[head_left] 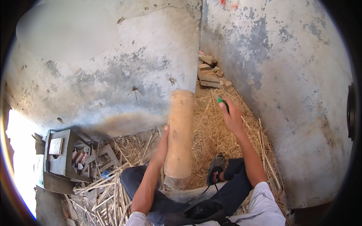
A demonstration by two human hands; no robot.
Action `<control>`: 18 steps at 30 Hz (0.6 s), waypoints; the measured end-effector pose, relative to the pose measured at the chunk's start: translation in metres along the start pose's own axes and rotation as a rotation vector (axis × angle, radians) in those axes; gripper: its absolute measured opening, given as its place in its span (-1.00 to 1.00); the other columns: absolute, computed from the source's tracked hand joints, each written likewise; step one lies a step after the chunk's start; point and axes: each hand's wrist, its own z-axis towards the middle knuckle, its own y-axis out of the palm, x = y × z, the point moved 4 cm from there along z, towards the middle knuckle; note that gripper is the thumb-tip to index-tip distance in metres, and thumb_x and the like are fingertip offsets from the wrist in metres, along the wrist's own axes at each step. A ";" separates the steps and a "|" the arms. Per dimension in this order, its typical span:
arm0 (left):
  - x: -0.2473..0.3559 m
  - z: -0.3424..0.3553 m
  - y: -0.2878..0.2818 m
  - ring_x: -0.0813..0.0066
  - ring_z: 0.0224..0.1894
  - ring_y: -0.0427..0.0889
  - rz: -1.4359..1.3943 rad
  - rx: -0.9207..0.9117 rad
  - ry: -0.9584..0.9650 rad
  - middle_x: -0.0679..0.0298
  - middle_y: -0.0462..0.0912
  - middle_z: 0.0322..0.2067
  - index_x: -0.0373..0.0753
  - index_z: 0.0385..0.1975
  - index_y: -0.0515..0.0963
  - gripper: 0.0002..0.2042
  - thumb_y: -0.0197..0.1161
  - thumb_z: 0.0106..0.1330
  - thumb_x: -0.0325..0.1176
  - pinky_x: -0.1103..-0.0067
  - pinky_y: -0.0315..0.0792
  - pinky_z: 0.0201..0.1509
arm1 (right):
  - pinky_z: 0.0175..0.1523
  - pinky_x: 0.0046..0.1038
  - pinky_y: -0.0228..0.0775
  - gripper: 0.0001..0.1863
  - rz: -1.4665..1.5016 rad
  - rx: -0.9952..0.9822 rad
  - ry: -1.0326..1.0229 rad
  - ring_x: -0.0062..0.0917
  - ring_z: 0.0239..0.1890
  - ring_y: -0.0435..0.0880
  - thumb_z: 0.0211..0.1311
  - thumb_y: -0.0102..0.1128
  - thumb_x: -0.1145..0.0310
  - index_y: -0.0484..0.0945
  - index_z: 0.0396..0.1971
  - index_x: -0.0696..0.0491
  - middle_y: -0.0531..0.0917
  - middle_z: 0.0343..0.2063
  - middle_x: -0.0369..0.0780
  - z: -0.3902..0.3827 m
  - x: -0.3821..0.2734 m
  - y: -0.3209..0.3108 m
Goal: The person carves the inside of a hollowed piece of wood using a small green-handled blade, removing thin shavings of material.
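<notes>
A light-brown wooden cylinder [181, 132] stands nearly upright in front of me, slightly blurred, with its top leaning a little away. My left hand [163, 145] grips its left side, thumb showing and the fingers mostly hidden behind it. To the right of the cylinder and apart from it, my right hand [233, 116] is raised and closed round a green-and-black-handled knife [222, 102]. Its short pale blade points up and to the left, but the blade is hard to make out against the straw.
Straw and shavings [211, 128] cover the floor. Split sticks [109, 199] lie at lower left, by an open wooden cabinet [62, 152] holding small things. Bricks [209, 77] are piled in the corner between two stained walls [151, 52]. My shod foot [216, 169] rests below the cylinder.
</notes>
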 end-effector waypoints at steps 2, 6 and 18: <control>0.004 0.006 -0.004 0.34 0.14 0.67 -0.034 0.013 -0.002 0.05 0.61 0.22 -0.30 0.47 0.33 -0.26 -0.19 0.64 0.26 0.48 0.54 0.24 | -0.41 -0.46 0.47 -0.59 0.058 -0.095 -0.149 -0.50 -0.49 0.66 0.58 0.09 -0.02 0.60 -0.12 0.07 0.66 -0.47 -0.23 -0.018 -0.006 0.016; 0.014 0.003 -0.011 0.35 0.15 0.68 -0.056 0.005 0.024 0.04 0.62 0.21 -0.30 0.44 0.37 -0.27 -0.20 0.64 0.26 0.45 0.54 0.26 | -0.50 -0.43 0.49 -0.61 0.088 -0.231 -0.519 -0.44 -0.56 0.69 0.47 0.24 -0.06 0.66 -0.16 0.01 0.72 -0.43 -0.23 -0.064 -0.080 0.039; 0.014 -0.005 -0.003 0.31 0.13 0.70 -0.019 -0.027 -0.002 0.02 0.63 0.21 -0.29 0.45 0.35 -0.27 -0.27 0.66 0.25 0.42 0.56 0.25 | -0.54 -0.40 0.43 -0.68 -0.027 -0.023 -0.274 -0.46 -0.62 0.64 0.47 0.25 0.00 0.69 -0.19 -0.03 0.68 -0.55 -0.21 -0.038 -0.063 0.038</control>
